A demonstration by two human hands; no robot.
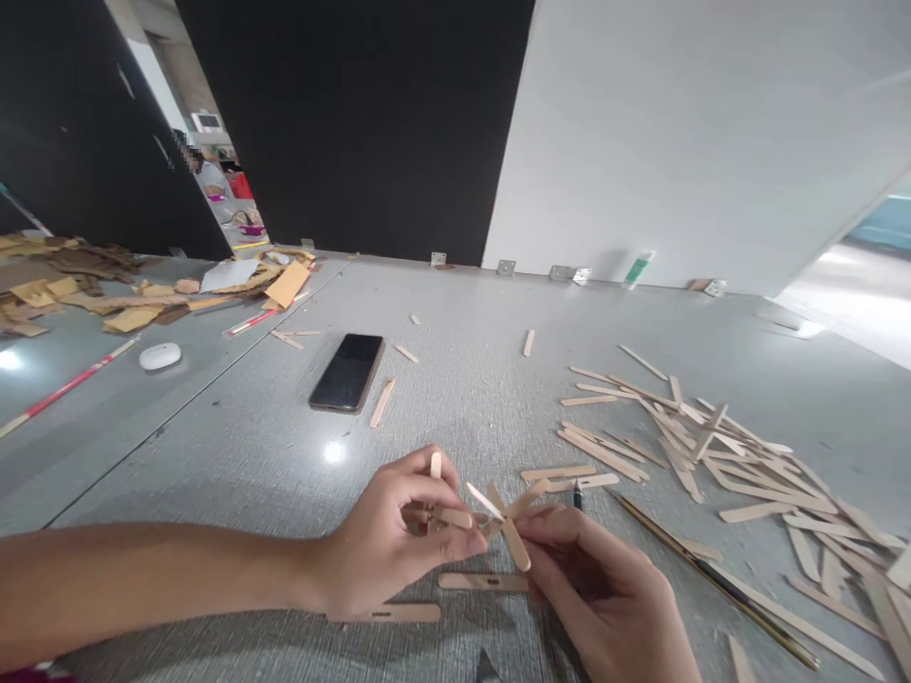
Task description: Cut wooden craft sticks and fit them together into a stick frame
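Note:
Above the grey table, my right hand [604, 583] pinches a cluster of short craft stick pieces [516, 545] joined at the middle and fanning out like a star. My left hand [395, 531] is closed around another craft stick assembly [454, 518]; one rounded end points up between the fingers, and the rest is partly hidden. The two hands are close together, the left fingertips beside the star. Below them, flat on the table, lie a craft stick with a dark slot [474, 581] and a similar slotted stick [409, 614].
A large loose heap of craft sticks [754, 474] spreads to the right, with a dark and gold pen-like tool [712, 574] in front. A phone [347, 373], a white earbud case [160, 357] and torn cardboard [149, 304] lie left. A glue stick [639, 269] stands by the white panel [676, 142].

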